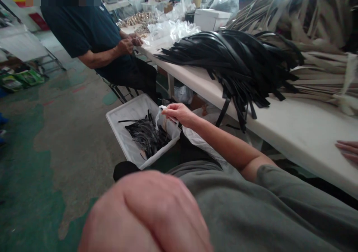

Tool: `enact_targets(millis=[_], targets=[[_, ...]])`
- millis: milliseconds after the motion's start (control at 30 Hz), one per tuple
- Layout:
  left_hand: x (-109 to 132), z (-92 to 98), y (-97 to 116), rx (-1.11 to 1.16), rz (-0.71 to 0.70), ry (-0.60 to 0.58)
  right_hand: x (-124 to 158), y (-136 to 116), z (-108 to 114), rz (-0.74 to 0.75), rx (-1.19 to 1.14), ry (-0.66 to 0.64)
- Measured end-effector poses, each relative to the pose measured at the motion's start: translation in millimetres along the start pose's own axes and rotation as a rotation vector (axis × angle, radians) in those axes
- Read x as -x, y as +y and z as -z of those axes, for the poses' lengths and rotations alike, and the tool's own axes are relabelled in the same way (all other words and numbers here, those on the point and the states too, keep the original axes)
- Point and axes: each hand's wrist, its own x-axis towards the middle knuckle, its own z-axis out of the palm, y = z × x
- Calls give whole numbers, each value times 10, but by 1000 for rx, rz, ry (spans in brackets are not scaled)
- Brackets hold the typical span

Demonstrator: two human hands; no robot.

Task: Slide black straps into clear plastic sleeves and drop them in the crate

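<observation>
My right hand (180,114) is stretched out over the near right corner of a white plastic bin (117,132). Its fingertips pinch a thin white strip (158,119) that dangles inside the rim; I cannot tell its material. A loose heap of short black strips (148,132) lies in the bin. Very close to the camera, my left hand (148,211) is raised and bent like a fist. Its fingertips are hidden, so whatever it may hold does not show.
A long white table (268,127) bears a bundle of black straps (223,54), ends overhanging, and beige straps (316,75). At its far end sits a co-worker in a dark shirt (84,28). Another person's fingers (348,149) rest on the tabletop at right.
</observation>
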Motion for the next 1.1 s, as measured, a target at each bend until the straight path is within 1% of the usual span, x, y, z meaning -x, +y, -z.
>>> enact_targets(millis=[67,133,167,200,233,300,333,400,467,533,633,767,867,967,1100], targets=[[-251,36,-310,78,-75,86,41,-22,3,34,-5,25],[-527,80,-743,190,-7,236,81,-30,-5,61,11,50],[-642,99,-970,247,70,287,96,-24,-16,76,30,54],[-731,112,-1183,296,183,313,105,-11,-31,89,55,52],[-790,118,-1369,338,294,315,109,8,-50,99,86,47],[-834,105,-1631,399,465,277,103,58,-92,117,169,29],[-830,87,-1704,409,511,248,94,83,-111,127,220,23],[-808,43,-1762,386,541,210,72,120,-136,152,312,24],[-794,16,-1766,340,550,208,48,137,-141,175,367,24],[-795,20,-1774,332,558,220,27,142,-134,193,381,24],[-804,56,-1825,375,575,206,6,156,-120,204,382,9],[-801,68,-1880,403,550,221,16,205,-110,191,354,-10],[-792,47,-1894,420,523,240,38,232,-96,151,292,-31],[-786,34,-1914,420,523,234,53,246,-80,112,243,-64],[-777,49,-1947,413,469,236,64,278,-73,79,203,-54]])
